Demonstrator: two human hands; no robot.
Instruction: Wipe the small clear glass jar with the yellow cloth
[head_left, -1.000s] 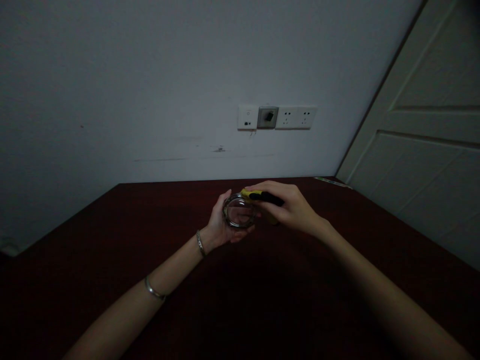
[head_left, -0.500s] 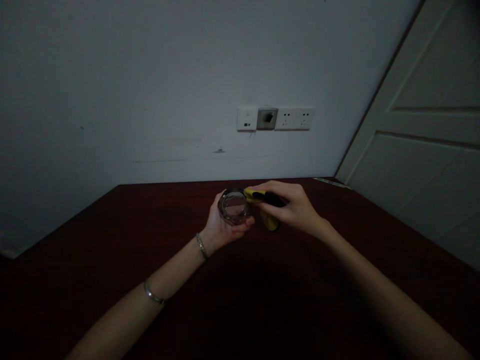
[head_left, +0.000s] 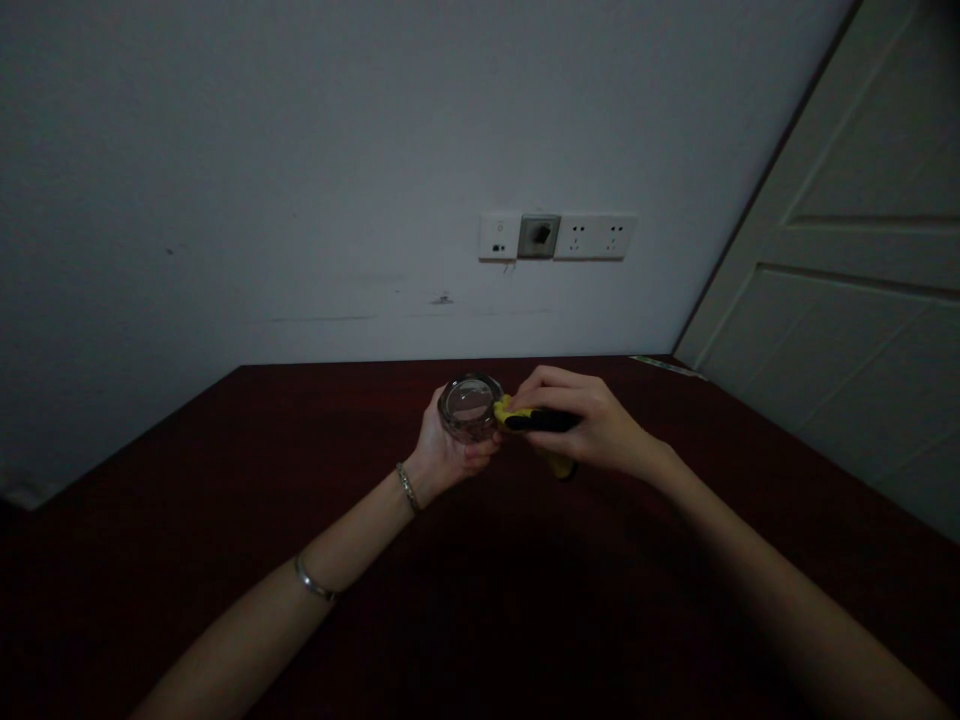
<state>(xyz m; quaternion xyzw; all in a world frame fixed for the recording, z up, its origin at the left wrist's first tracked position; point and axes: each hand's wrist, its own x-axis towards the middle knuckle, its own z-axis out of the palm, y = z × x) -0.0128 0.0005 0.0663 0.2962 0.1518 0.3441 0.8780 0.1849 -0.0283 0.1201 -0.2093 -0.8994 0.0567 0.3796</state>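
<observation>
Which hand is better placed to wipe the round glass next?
Probably the right hand: its grip presses the yellow cloth against the round glass, while the left hand is underneath, cradling it.

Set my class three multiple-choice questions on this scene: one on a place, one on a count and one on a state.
1. Where is the white socket panel?
A on the door
B on the wall above the table
C on the tabletop

2. How many metal bangles are on the left arm?
A two
B three
C one

3. What state is the round glass vessel in?
A standing on the table
B lying on its side on the table
C lifted in the left hand

Answers:
1 B, the panel is set in the wall beyond the table.
2 A, one at the wrist, one on the forearm.
3 C, the left hand holds it off the table, a yellow item in the right hand against it.
</observation>
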